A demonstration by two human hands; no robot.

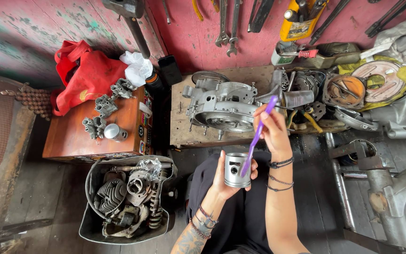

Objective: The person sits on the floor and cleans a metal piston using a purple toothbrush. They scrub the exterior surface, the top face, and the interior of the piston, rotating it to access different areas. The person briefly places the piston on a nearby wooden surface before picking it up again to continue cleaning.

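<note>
Above the lap, left hand (224,176) grip holding piston (237,170), right hand (272,129) grip holding purple brush (258,134), open floor beside.

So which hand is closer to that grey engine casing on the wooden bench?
Right. The right hand, holding a purple toothbrush, overlaps the engine casing's near edge; the left hand, cupping the metal piston, sits below it.

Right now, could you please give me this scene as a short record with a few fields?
left hand: holds a grey metal piston upright
right hand: holds a purple toothbrush, its lower end against the piston
ahead: engine casing on a wooden block
left: small metal parts on a brown box, red bag behind
lower left: bin of engine parts
wall: hanging wrenches
</note>
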